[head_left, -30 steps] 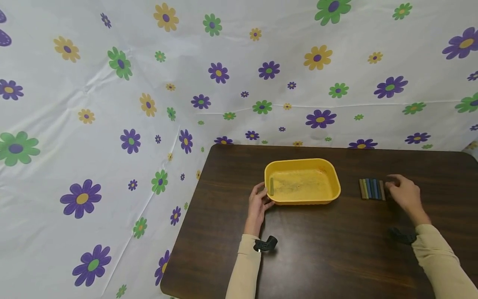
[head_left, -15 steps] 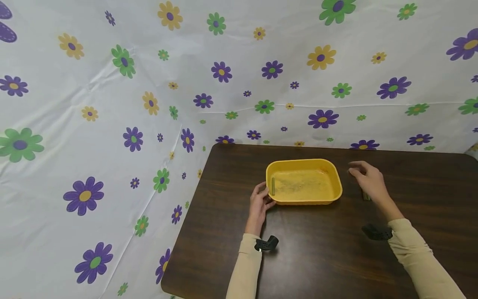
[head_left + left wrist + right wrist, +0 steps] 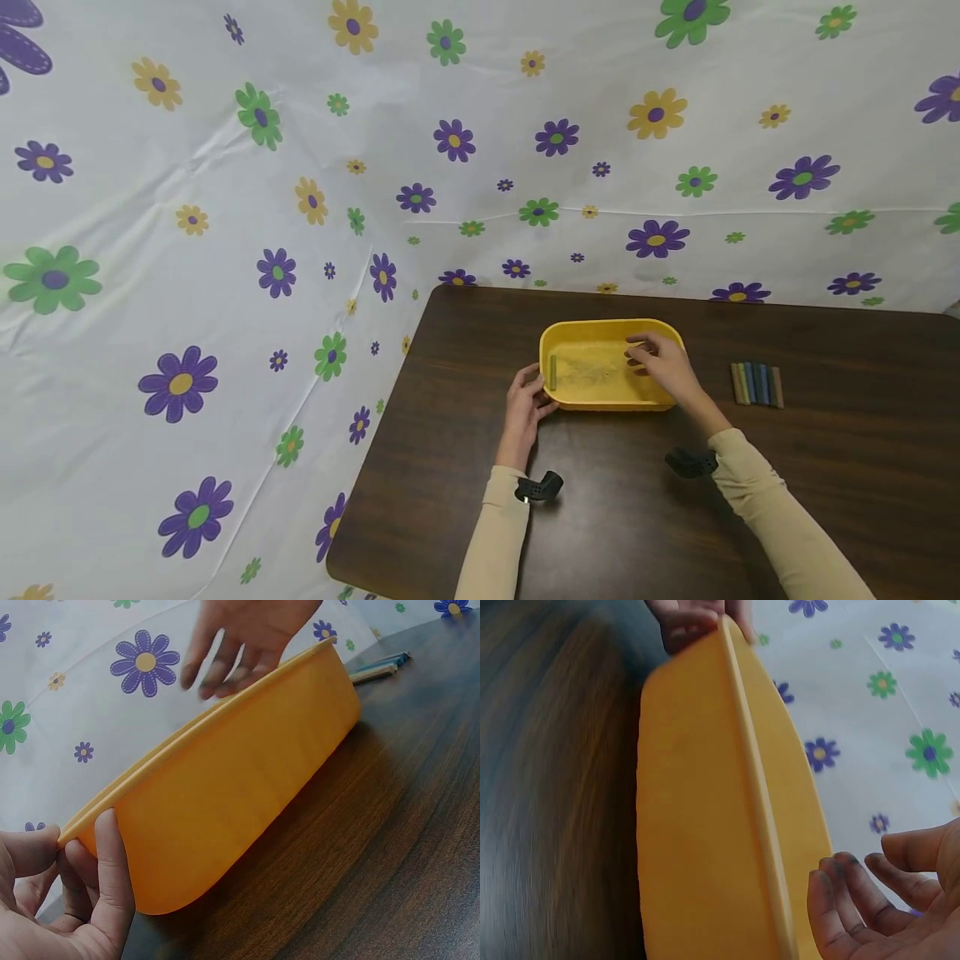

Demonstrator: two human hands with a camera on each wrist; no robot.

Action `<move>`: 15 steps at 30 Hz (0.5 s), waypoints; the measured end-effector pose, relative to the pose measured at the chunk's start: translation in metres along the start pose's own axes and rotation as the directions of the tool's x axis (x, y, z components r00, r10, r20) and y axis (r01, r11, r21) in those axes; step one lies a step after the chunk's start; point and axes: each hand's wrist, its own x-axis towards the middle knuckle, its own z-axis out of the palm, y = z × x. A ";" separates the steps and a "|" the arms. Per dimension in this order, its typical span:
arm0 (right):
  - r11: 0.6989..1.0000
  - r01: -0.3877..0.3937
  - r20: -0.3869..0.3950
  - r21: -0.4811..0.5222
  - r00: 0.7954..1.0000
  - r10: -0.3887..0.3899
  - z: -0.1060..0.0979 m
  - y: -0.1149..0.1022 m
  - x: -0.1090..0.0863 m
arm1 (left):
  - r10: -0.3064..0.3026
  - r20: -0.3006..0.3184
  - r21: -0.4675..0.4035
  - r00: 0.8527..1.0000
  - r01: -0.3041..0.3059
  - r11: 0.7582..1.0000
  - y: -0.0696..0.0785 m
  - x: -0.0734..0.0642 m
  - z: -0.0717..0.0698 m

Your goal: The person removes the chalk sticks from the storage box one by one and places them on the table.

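Observation:
My left hand (image 3: 522,412) grips the rim of a yellow plastic tray (image 3: 615,406) at its near left corner. In the left wrist view the thumb lies on the rim and the fingers press the outer wall. A green chalk stick (image 3: 553,372) lies inside against the tray's left end. Above the tray's right part hovers my right hand (image 3: 666,367), fingers loosely bent, nothing visible between them. Dark smudges mark its fingertips (image 3: 845,859) in the right wrist view. Right of the tray, several chalk sticks (image 3: 757,385) in tan, yellow-green, blue and brown lie side by side.
A dark brown wooden table (image 3: 630,500) bears everything. Behind it and to the left hangs a white flowered cloth (image 3: 300,167). Black wrist mounts (image 3: 538,487) sit over the light sleeves.
My right hand has swung left from beside the row of chalk sticks, passing over it, to above the tray. The row is uncovered again. My left hand stays on the tray's corner.

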 end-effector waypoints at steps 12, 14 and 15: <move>0.998 -0.043 0.102 0.035 0.994 0.039 0.060 -0.010 0.020 | -0.013 -0.007 0.007 1.000 0.013 1.000 0.003 -0.002 0.002; 0.998 -0.057 0.122 0.033 0.991 0.053 0.068 -0.012 0.022 | -0.011 -0.001 0.014 1.000 0.011 1.000 0.003 -0.002 0.001; 0.997 -0.068 0.128 0.034 0.990 0.063 0.072 -0.012 0.023 | -0.009 0.000 0.017 1.000 0.009 1.000 0.003 -0.002 0.002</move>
